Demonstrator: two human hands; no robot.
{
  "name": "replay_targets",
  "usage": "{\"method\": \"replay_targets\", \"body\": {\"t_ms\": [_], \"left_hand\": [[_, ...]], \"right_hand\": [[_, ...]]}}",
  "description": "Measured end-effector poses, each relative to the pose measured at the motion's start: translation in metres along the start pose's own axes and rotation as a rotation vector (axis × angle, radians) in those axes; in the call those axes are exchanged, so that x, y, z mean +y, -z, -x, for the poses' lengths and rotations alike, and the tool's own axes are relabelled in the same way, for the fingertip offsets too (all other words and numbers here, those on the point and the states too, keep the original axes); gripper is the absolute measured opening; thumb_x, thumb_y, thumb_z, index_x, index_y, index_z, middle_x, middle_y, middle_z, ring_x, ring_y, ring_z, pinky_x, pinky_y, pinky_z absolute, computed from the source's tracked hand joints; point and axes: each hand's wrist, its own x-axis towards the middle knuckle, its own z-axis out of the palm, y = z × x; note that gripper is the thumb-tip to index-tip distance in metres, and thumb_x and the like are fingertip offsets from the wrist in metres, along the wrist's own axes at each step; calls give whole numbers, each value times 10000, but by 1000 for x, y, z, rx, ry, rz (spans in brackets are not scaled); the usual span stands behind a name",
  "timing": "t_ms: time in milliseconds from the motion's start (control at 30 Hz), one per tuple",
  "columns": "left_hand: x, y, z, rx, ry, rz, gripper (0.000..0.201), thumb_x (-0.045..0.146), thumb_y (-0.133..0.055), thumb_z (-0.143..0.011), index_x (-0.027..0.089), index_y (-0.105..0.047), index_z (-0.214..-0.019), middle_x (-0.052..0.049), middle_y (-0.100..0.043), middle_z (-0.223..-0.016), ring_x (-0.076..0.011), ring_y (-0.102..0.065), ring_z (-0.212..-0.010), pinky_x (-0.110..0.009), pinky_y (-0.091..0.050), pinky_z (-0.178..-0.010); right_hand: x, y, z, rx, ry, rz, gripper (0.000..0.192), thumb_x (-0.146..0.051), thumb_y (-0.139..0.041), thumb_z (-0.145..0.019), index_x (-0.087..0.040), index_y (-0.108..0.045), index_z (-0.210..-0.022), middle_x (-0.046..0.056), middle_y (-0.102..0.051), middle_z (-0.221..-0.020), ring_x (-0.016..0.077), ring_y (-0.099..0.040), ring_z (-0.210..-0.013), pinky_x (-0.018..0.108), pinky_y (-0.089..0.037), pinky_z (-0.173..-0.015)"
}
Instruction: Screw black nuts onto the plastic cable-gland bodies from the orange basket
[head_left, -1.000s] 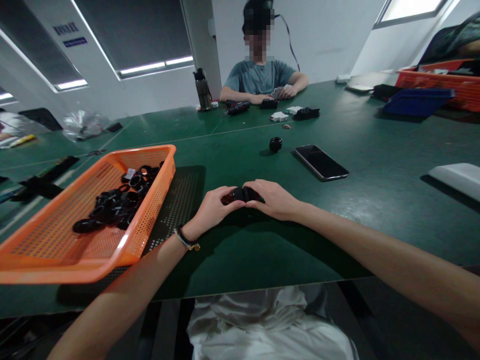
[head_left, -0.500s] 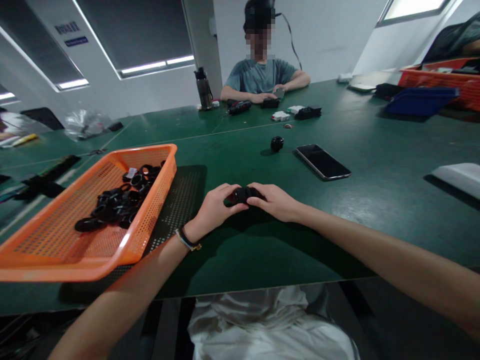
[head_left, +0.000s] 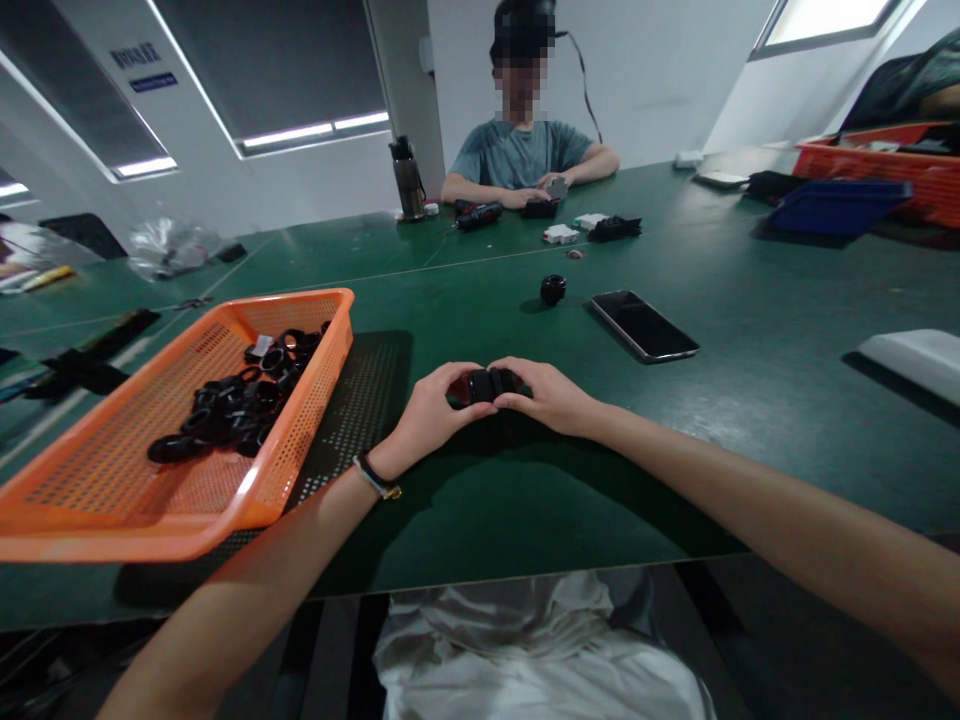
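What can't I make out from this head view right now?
- Black part: shape and joint hidden by the left hand and right hand closed around it.
- Black rings in the orange basket: piled up, count unclear.
- Items before the co-worker: too small to name.

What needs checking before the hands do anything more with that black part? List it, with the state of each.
1. Left hand on the black part: ok, fingertips grip it.
2. Right hand on it: ok.
3. Part seated or aligned: cannot tell, fingers hide the joint.
4. Orange basket in reach at the left, black rings inside: ok.
5. Phone apart from both hands: ok.
6. Loose black piece upright on the table: ok.
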Motion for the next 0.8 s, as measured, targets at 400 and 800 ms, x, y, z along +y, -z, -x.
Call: {"method": "replay_targets", "body": {"t_ms": [400, 800], "left_hand": [[5, -4, -1, -148, 175, 323, 320, 286, -563, -757, 113, -527, -1025, 7, -566, -682, -90, -511, -555, -213, -445, -549], [10, 0, 4, -46, 38, 106, 349, 325, -581, -761, 137, -527, -1050, -77, -598, -990, -179, -564, -847, -293, -463, -757]], "right_hand": [[4, -2, 4, 64, 138, 14, 355, -359, -460, -855, -158, -414, -1144, 136, -583, -1105, 241, -598, -928, 382, -477, -780], [-13, -8, 9, 126, -21, -155, 294, -361, -440, -854, -168, -415, -1075, 74, -607, -893, 203, -585, -740, 322, -443, -667]]}}
